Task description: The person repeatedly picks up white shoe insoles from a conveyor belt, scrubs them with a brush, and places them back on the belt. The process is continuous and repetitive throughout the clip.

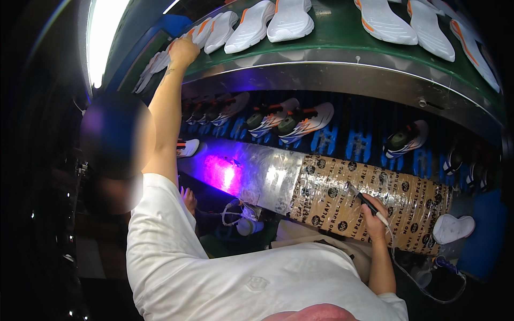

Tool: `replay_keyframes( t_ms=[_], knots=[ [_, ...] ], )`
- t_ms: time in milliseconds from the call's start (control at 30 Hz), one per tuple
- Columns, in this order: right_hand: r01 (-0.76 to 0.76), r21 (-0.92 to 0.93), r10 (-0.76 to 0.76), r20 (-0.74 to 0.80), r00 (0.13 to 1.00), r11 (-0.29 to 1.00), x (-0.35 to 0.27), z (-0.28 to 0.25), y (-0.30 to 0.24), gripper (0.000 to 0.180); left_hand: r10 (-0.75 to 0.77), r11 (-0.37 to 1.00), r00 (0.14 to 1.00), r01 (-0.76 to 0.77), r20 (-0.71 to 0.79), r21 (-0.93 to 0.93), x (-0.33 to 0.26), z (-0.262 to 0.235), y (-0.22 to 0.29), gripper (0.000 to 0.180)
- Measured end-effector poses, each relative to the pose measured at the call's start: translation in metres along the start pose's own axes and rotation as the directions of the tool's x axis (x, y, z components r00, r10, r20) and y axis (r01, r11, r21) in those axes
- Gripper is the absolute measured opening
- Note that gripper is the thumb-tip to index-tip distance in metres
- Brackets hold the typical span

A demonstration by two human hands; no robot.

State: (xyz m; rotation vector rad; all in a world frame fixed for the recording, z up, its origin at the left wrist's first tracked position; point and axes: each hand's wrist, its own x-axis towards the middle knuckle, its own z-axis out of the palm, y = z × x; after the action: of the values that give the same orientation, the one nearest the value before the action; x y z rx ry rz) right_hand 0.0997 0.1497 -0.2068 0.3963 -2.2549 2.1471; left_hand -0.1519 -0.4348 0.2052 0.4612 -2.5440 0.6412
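My left arm stretches up to the far left, where my left hand [184,52] has its fingers bent onto a white shoe sole [201,32] with an orange edge in the row on the green belt. Part of the grip is hidden behind the back of the hand. Down at the worktable, my right hand [376,218] is closed around a black pen-shaped tool [369,203] with a thin metal tip and a pale cable. The tip is over the brown printed covering [332,200] under clear film.
More white soles [292,21] lie along the green belt [332,40]. Below its metal edge, shoe uppers [308,122] stand on a blue rack [358,145]. A white sole-shaped piece [454,229] lies at the table's right end. Purple light falls on bare metal [251,166]. Another person's hand [188,200] shows at left.
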Motion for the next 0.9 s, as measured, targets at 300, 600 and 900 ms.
replay_keyframes(
  t_ms=[300,600,900],
  knots=[
    [0.007,-0.068,-0.003,0.051,0.999,0.998,0.002,-0.001,-0.002,0.03,0.244,0.97,0.967,-0.244,0.078,-0.009,-0.02,0.021,-0.042,0.051],
    [-0.031,-0.041,0.033,0.058,0.998,0.999,-0.001,0.002,0.0,0.03,-0.004,0.71,0.951,0.22,0.309,-0.669,-0.1,-0.1,-0.037,0.032],
    [-0.07,0.041,0.069,0.028,0.997,0.997,-0.001,0.002,-0.014,0.027,-0.387,0.696,0.921,0.324,0.046,-0.641,-0.131,-0.01,0.003,0.075]
  ],
)
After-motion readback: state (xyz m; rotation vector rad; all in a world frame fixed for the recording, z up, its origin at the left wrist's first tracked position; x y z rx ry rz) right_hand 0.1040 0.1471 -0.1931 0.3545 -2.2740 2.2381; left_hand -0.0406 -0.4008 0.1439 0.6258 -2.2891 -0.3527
